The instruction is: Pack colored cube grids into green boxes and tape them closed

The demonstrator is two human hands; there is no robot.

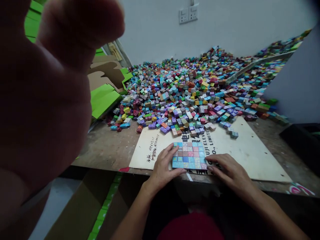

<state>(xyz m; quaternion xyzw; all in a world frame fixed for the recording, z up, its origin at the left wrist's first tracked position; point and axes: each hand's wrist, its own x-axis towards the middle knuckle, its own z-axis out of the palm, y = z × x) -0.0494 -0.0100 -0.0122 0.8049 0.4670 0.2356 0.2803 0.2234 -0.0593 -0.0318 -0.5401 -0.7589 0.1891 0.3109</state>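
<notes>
Rows of small patterned cubes form one flat rectangle (188, 156), which lies between our two hands on one pale printed sheet (252, 156), near the front edge of the bench (107, 146). We count roughly six cubes across; the rows are too small for us to count surely. Our left hand (162, 163) curves around the left end, thumb along the near edge and fingers by the far corner. Our right hand (228, 168) is half curled, its fingertips at the right edge. We cannot tell whether either one grips firmly.

One third hand (50, 110), another person's, looms dark and blurred across our left, very close to the camera; we cannot tell whether it holds anything. Behind the rectangle spreads one heap of loose patterned blocks (175, 90), too many for us to count, with one long strip (241, 71) running through its right side. The sheet carries two handwritten lines at its left and three holes that we can see toward its right edge. Two socket plates (184, 16) sit side by side on the wall (155, 26). Below the bench, one open carton (72, 200) contains several green boxes (102, 214).
</notes>
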